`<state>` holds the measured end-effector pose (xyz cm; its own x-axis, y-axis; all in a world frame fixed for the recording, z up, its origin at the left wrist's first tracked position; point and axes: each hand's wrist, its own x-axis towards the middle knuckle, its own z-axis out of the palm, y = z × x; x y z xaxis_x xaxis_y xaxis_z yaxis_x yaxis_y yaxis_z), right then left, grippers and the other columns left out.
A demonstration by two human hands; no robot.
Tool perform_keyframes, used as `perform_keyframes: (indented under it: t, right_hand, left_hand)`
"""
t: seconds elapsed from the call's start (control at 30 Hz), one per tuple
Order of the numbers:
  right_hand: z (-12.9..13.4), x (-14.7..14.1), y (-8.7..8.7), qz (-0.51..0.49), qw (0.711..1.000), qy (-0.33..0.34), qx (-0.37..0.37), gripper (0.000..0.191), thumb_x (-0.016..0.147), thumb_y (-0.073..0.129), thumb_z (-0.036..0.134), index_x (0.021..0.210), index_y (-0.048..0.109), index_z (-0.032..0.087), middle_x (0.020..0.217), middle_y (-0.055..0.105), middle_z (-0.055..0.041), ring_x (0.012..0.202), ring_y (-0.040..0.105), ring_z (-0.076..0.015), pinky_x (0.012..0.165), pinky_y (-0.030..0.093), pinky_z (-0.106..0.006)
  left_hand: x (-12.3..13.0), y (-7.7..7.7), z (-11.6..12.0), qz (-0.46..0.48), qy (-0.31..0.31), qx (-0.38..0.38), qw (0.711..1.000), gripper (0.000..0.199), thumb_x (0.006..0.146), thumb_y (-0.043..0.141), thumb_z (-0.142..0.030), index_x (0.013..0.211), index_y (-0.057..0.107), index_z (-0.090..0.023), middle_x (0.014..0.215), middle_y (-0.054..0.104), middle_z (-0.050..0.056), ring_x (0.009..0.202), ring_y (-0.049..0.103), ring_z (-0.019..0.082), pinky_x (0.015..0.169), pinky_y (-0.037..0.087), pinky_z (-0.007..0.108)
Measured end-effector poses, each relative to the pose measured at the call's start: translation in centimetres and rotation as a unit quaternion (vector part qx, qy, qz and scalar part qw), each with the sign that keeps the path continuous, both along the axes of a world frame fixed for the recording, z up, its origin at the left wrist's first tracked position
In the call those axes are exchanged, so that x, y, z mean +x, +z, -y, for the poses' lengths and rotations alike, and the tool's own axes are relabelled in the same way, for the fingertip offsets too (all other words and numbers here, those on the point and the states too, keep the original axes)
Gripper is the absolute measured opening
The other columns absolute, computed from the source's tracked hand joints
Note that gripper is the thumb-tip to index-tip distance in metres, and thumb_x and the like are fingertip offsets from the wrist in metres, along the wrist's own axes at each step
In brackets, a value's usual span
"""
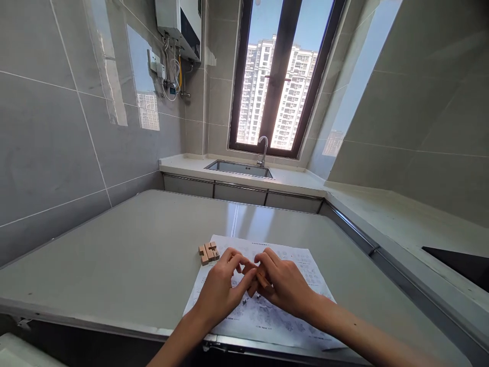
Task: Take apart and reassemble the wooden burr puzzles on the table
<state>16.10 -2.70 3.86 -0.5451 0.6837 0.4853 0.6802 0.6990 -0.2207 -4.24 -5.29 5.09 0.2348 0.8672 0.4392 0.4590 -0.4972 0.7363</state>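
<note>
Over a printed paper sheet (pixel 263 323), my left hand (pixel 223 285) and my right hand (pixel 286 283) meet with bent fingers around small wooden pieces (pixel 252 286). Both hands grip these pieces, which are partly covered by the fingers. At the sheet's upper left edge, notched wooden blocks (pixel 208 253) sit together, just beyond my left hand. The sheet shows small diagrams and lines of text, and my forearms cover parts of it.
The pale table (pixel 114 265) has its front edge close to me. Behind it is a counter with a sink (pixel 240 168) and a faucet (pixel 263 150) below a window. Another counter (pixel 412 219) runs along the right, with a dark object (pixel 458 267) on it.
</note>
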Motion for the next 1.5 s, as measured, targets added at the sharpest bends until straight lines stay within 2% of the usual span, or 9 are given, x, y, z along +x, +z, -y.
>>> perform_keyframes:
  t: [0.2, 0.33, 0.4, 0.5, 0.57, 0.7, 1.03, 1.23, 1.5]
  right_hand:
    - [0.2, -0.4, 0.2, -0.133, 0.976, -0.004, -0.172, 0.057, 0.091, 0.064, 0.026, 0.139, 0.034, 0.025, 0.104, 0.069, -0.0025, 0.068, 0.065, -0.0159, 0.060, 0.046, -0.027]
    - [0.4, 0.1, 1.4, -0.166, 0.935, 0.042, -0.311, 0.025, 0.097, 0.063, 0.042, 0.112, 0.059, 0.022, 0.088, 0.072, -0.0014, 0.070, 0.068, -0.0176, 0.064, 0.051, -0.029]
    - [0.6, 0.4, 1.7, -0.170, 0.921, 0.065, -0.343, 0.026, 0.101, 0.057, 0.047, 0.102, 0.063, 0.021, 0.084, 0.072, -0.0020, 0.070, 0.069, -0.0179, 0.064, 0.052, -0.030]
    - [0.9, 0.7, 1.7, -0.184, 0.922, 0.075, -0.333, 0.029, 0.104, 0.053, 0.048, 0.099, 0.065, 0.021, 0.081, 0.072, -0.0024, 0.070, 0.068, -0.0179, 0.067, 0.053, -0.030]
    - [1.1, 0.8, 1.5, -0.185, 0.930, 0.071, -0.309, 0.027, 0.104, 0.053, 0.045, 0.101, 0.066, 0.021, 0.082, 0.073, -0.0024, 0.070, 0.068, -0.0179, 0.068, 0.052, -0.030]
    - [1.6, 0.8, 0.4, -0.162, 0.945, 0.055, -0.278, 0.023, 0.104, 0.054, 0.039, 0.102, 0.068, 0.022, 0.084, 0.075, -0.0029, 0.069, 0.067, -0.0177, 0.068, 0.050, -0.029]
    - [2.6, 0.8, -3.6, -0.112, 0.965, 0.017, -0.235, 0.017, 0.104, 0.052, 0.032, 0.093, 0.061, 0.022, 0.081, 0.072, -0.0011, 0.069, 0.063, -0.0180, 0.068, 0.044, -0.028]
    - [2.7, 1.6, -4.8, -0.082, 0.967, 0.012, -0.242, 0.021, 0.105, 0.046, 0.031, 0.087, 0.055, 0.022, 0.083, 0.072, -0.0023, 0.069, 0.061, -0.0183, 0.067, 0.039, -0.027]
    - [3.5, 1.2, -6.0, -0.126, 0.967, 0.009, -0.222, 0.024, 0.105, 0.045, 0.031, 0.084, 0.052, 0.023, 0.078, 0.066, -0.0004, 0.067, 0.056, -0.0172, 0.067, 0.036, -0.027]
  left_hand:
    - [-0.6, -0.3, -0.4, 0.103, -0.037, -0.104, 0.988, 0.032, 0.101, 0.054, -0.049, 0.097, 0.068, -0.020, 0.076, 0.070, 0.002, 0.067, 0.062, 0.016, 0.067, 0.049, 0.028]
    - [-1.4, -0.9, -0.7, 0.138, -0.008, -0.127, 0.982, 0.038, 0.098, 0.057, -0.055, 0.096, 0.067, -0.019, 0.081, 0.072, 0.004, 0.068, 0.063, 0.017, 0.069, 0.051, 0.028]
    - [-1.7, -1.0, -0.8, 0.129, -0.005, -0.130, 0.983, 0.038, 0.098, 0.056, -0.055, 0.095, 0.068, -0.019, 0.085, 0.073, 0.005, 0.074, 0.065, 0.018, 0.071, 0.052, 0.029]
    - [-2.0, -1.1, -0.7, 0.110, -0.006, -0.111, 0.988, 0.035, 0.098, 0.054, -0.053, 0.098, 0.069, -0.020, 0.098, 0.074, 0.007, 0.091, 0.068, 0.022, 0.087, 0.054, 0.035]
    - [-2.2, -1.2, -0.7, 0.094, -0.021, -0.088, 0.991, 0.034, 0.093, 0.064, -0.049, 0.114, 0.068, -0.023, 0.118, 0.072, 0.009, 0.110, 0.067, 0.025, 0.100, 0.052, 0.040]
    - [-2.3, -2.1, -0.8, 0.041, -0.081, -0.115, 0.989, 0.091, 0.066, 0.092, -0.043, 0.147, 0.053, -0.026, 0.145, 0.060, 0.014, 0.129, 0.060, 0.032, 0.111, 0.049, 0.048]
    - [-2.0, -4.2, -0.4, 0.000, -0.107, -0.109, 0.988, 0.093, 0.065, 0.092, -0.042, 0.148, 0.053, -0.025, 0.133, 0.067, 0.010, 0.125, 0.063, 0.031, 0.109, 0.055, 0.048]
    - [-1.3, -4.5, -0.3, 0.008, -0.131, -0.116, 0.985, 0.082, 0.068, 0.091, -0.040, 0.142, 0.056, -0.025, 0.128, 0.067, 0.008, 0.114, 0.069, 0.028, 0.104, 0.059, 0.045]
    - [-0.8, -4.4, -0.1, 0.036, -0.155, -0.086, 0.984, 0.079, 0.067, 0.090, -0.035, 0.138, 0.058, -0.024, 0.115, 0.067, 0.004, 0.103, 0.070, 0.023, 0.095, 0.065, 0.043]
